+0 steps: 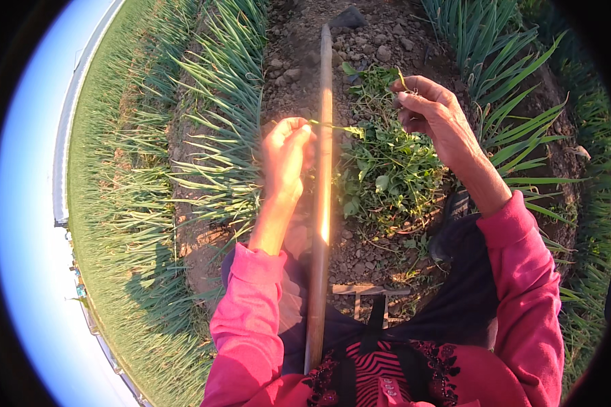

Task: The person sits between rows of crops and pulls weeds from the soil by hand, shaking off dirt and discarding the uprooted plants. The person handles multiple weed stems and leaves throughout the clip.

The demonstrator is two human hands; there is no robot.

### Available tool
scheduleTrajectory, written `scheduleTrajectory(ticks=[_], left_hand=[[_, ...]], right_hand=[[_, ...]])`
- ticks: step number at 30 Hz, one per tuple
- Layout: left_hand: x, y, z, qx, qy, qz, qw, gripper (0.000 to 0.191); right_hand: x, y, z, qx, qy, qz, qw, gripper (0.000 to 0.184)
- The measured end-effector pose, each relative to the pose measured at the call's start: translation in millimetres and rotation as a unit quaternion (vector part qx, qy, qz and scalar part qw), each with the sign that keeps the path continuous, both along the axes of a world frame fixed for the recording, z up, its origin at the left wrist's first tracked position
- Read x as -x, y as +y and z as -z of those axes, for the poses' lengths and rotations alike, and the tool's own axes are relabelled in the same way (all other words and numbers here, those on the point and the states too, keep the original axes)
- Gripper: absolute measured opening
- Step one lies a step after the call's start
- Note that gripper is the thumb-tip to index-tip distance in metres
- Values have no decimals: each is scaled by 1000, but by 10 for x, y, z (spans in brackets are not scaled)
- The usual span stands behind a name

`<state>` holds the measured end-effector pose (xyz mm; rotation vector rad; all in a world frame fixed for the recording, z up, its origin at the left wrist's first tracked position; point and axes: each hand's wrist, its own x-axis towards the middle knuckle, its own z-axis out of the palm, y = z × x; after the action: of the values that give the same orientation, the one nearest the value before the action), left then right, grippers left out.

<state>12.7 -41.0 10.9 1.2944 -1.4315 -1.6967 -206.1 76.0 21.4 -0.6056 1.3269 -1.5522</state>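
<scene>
My left hand pinches one end of a thin green sprig, which reaches right across a hoe's wooden handle. Between the thumb and fingers of my right hand is a short plant stem, its tip pointing up. Beneath that hand lies a heap of pulled leafy weeds on the soil. The handle runs from my lap away from me, and the hoe's dark metal blade rests on the ground at the far end. Neither hand touches the handle plainly.
Rows of green onion plants stand to the left, with more onion plants on the right. Cloddy soil runs between them. A narrow slatted frame lies between my legs. A dark shoe is beside the weeds.
</scene>
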Motion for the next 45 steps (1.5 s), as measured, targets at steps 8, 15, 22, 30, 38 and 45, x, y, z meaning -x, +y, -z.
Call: scheduleTrajectory(ticks=[8, 15, 22, 30, 38, 45], left_hand=[[108, 184, -29, -6, 61, 109, 992, 13], [68, 246, -75, -25, 3, 165, 986, 15], [52, 253, -70, -33, 0, 201, 979, 23], [81, 244, -61, 84, -51, 220, 970, 22], [95, 306, -22, 159, -19, 214, 964, 12], [129, 382, -68, 113, 22, 267, 957, 12]], right_hand=[[-531, 63, 334, -34, 105, -300, 947, 40], [-395, -66, 202, -2, -50, -139, 989, 24], [-326, -68, 181, 29, 85, -179, 980, 16], [-329, -88, 240, -45, 41, -102, 993, 15], [-284, -111, 429, -67, 16, -125, 990, 16], [-307, -91, 796, 107, 187, -146, 965, 13]])
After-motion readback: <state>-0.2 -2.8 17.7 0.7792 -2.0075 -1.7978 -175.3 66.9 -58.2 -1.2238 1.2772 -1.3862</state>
